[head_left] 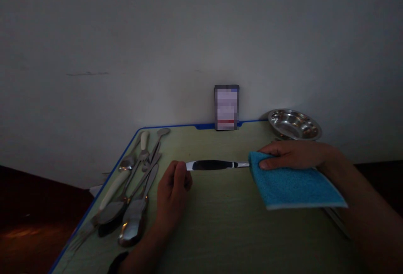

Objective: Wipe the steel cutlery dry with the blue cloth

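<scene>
My left hand (174, 188) is closed in a fist around the silver end of a black-handled utensil (214, 165), held level above the table. The other end of this utensil runs into a blue cloth (299, 192), so its head is hidden and I cannot tell its kind. With thumb and fingers, my right hand (296, 155) grips the cloth where it is folded about the utensil's shaft. The cloth's loose part hangs toward me.
On the left of the green table (214, 232) lies a pile of cutlery, with forks, spoons and a white-handled piece (115, 188). A metal bowl (294, 125) stands at the back right. A phone-like device (226, 108) leans on the wall. Under my right forearm shows a thin long object (336, 222).
</scene>
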`<state>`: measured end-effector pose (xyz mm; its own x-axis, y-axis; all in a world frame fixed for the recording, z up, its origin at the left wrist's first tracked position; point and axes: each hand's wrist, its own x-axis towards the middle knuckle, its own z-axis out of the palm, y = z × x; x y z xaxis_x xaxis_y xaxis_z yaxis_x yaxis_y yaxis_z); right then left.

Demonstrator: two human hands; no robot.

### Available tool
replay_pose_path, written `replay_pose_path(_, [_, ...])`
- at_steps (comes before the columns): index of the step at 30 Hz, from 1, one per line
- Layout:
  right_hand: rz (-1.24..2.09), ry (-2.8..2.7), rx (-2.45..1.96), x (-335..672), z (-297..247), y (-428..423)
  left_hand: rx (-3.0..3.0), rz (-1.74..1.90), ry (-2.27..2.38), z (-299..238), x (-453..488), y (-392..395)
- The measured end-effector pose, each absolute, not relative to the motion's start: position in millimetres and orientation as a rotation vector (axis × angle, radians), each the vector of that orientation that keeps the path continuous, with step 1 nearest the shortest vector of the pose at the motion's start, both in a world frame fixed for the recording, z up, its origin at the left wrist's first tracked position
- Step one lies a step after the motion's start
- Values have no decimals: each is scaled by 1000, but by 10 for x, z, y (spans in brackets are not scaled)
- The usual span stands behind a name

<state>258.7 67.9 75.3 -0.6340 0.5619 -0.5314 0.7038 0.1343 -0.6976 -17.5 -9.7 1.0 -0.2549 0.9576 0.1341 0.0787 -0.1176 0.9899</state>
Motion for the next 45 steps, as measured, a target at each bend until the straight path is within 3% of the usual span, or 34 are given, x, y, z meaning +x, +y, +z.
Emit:
replay_pose_path(9, [-1583, 2229, 1190, 2503, 822, 654, 1438, 1290, 1429, 1, -175, -133])
replay_pose_path(18, [-1360, 2345, 1206, 2495, 846, 646, 1568, 1160, 1396, 6, -201, -146])
replay_pose_path(24, [-1446, 2351, 1016, 2290, 816, 597, 1798, 963, 1269, 32, -134, -229])
replay_pose_path(45, [-1375, 2434, 883, 2071, 710, 534, 1915, 792, 1195, 77, -99, -262])
